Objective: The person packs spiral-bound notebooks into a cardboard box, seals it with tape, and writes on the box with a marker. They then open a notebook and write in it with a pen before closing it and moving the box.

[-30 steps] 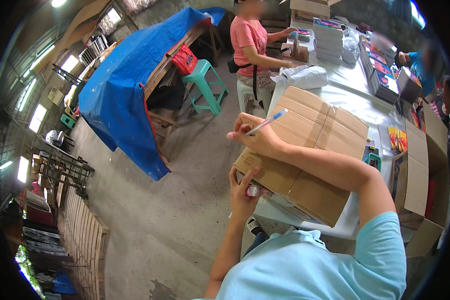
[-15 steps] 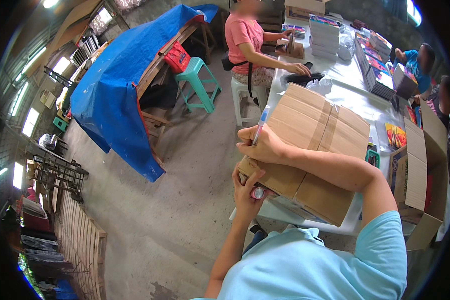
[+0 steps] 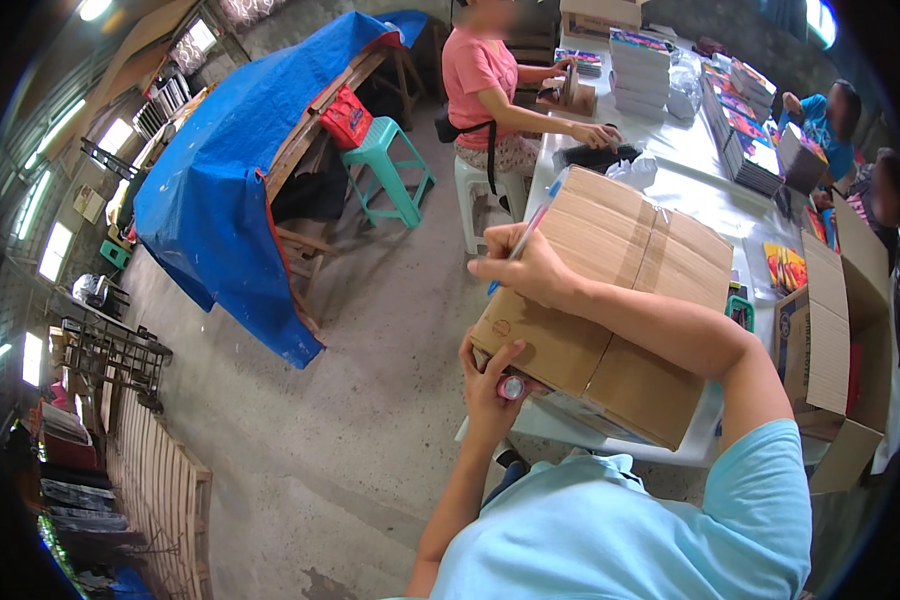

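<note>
A: With the closed cardboard box [image 3: 660, 275] as the dial's centre, what is the right hand [image 3: 533, 268] doing?

B: It is hovering at 10 o'clock, its grip closing around 1 slim pen [image 3: 544, 213] with a blue upper end. I can't tell whether the lower end is touching the cardboard.

A: And the left hand [image 3: 488, 392]?

B: At 8 o'clock, its fingers are steadying the box's corner while the grip is holding 1 small pink cylinder [image 3: 511, 387], silvery at its end.

A: Where is the box sitting?

B: On the near end of the white worktop [image 3: 705, 208], its top flaps meeting along 1 seam.

A: Any writing?

B: 1 round reddish mark [image 3: 502, 328] is showing by the left corner. At 3 o'clock, 1 open carton [image 3: 827, 345] is bearing dark lettering and a blue emblem.

A: How many other people?

B: 3. 1 co-worker in a pink shirt [image 3: 480, 75] is sitting at 11 o'clock, touching a dark bundle [image 3: 598, 158]; 2 are showing at 2 o'clock, 1 wearing a blue shirt [image 3: 820, 130].

A: What else is standing around?

B: 1 tall pale stack [image 3: 640, 80] is rising at 12 o'clock. At 10 o'clock, 1 green stool [image 3: 385, 150] is standing near 1 blue tarp [image 3: 210, 165], 1 red bag [image 3: 347, 120] sitting above its seat.
</note>
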A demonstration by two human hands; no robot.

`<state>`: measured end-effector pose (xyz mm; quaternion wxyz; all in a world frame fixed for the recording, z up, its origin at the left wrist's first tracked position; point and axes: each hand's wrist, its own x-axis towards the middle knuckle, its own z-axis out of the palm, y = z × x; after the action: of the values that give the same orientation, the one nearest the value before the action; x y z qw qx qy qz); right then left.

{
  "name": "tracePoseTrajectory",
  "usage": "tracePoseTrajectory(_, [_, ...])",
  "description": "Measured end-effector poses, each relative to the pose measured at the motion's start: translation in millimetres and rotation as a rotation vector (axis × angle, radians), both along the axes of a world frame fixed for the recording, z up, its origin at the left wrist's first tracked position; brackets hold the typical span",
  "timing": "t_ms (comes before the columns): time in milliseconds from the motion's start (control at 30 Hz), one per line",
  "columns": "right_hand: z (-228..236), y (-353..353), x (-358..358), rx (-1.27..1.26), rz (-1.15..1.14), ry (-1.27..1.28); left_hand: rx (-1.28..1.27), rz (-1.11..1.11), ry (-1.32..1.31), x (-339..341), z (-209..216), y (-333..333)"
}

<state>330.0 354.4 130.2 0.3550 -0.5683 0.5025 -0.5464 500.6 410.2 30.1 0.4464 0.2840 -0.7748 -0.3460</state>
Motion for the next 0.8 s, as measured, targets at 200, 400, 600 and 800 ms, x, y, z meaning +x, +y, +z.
tracePoseTrajectory(200, [8.9,4.5,-1.7,0.092,-0.002,-0.078,-0.149,-0.004,-0.086,0.8,10.4,-2.6])
tracePoseTrajectory(400, [6.9,3.9,-6.4,0.057,0.062,-0.110,0.105,-0.103,-0.007,3.9,25.3,-1.3])
tracePoseTrajectory(600, [12.8,6.7,-7.7,0.032,0.130,-0.106,-0.012,-0.042,0.041,-4.5,11.6,-1.7])
tracePoseTrajectory(800, [2.6,5.9,-4.6,-0.010,0.063,0.019,0.088,-0.062,-0.007,2.7,3.7,-1.0])
